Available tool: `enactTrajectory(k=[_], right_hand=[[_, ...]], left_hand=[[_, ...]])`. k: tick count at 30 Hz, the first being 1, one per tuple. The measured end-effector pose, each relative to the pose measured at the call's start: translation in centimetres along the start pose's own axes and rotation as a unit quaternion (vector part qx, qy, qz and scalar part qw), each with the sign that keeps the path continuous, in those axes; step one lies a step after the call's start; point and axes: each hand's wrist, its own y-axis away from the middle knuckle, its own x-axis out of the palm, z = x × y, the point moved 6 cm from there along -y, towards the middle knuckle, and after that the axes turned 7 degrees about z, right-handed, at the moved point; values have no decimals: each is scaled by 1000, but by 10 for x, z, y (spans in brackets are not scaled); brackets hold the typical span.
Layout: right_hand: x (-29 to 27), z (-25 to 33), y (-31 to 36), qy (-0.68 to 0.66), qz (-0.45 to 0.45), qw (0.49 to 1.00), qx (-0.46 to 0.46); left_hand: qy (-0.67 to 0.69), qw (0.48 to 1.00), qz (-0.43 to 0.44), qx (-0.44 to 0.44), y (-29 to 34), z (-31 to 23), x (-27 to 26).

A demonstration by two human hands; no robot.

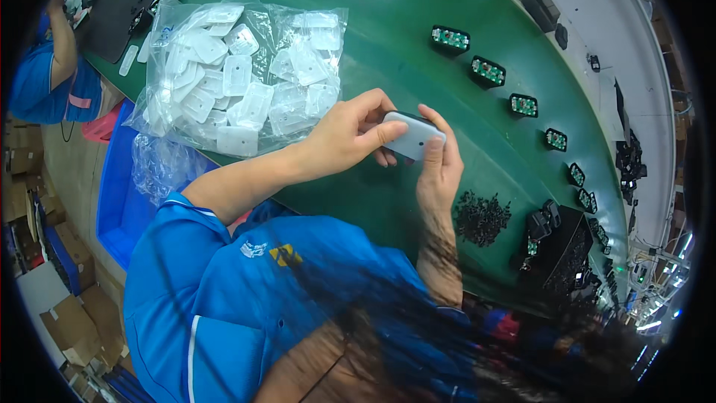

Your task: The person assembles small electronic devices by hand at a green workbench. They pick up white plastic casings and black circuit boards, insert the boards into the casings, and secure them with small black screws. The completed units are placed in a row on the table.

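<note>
Dark strands of hair [358, 336] hang nearest the camera, partly covering the blue shirt [239, 306] of the person, on the near side of a clear plastic bag [267, 33]. Just beyond the bag's right-hand end, the left hand [343, 136] and the right hand [440, 172] hold one small, rounded, pale-grey cover [414, 138] with a dark edge, above the green tabletop [388, 45]. Left fingers are bent around its far side, the thumb pressed on its upper face; right fingers close on its other end, thumb also on top. Both sets are parted only by the piece's thickness; their tips underneath are mostly hidden. Many whitish covers [237, 75] lie heaped inside the bag. Well to the bag's right, black housings [488, 72] with green circuit boards stand in a curving row. Right of the bag and nearer the person lies a pile of small black pieces [483, 218], with a black box [559, 246] farther right. A blue bin [112, 201] sits near the bag's lower left, and a co-worker [45, 78] is left of the bag.
</note>
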Motion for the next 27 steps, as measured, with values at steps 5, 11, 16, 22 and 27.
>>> enactTrajectory(k=[5, 11, 16, 22, 27], right_hand=[[1, -2, 8, -45, 36, 996, 69], [1, -2, 14, -39, 25, 997, 53], [6, 8, 25, 77, 20, 995, -59], [13, 13, 30, 129, 23, 986, -104], [16, 15, 34, 127, 54, 987, -78]], left_hand=[[50, 998, -3, -45, 5, 7, -1], [38, 998, 7, -38, 7, 8, 4], [-18, 1000, 5, 9, 23, 6, 10], [-158, 987, 6, 40, 33, -8, 8], [-42, 999, -2, -11, 35, -1, 11]])
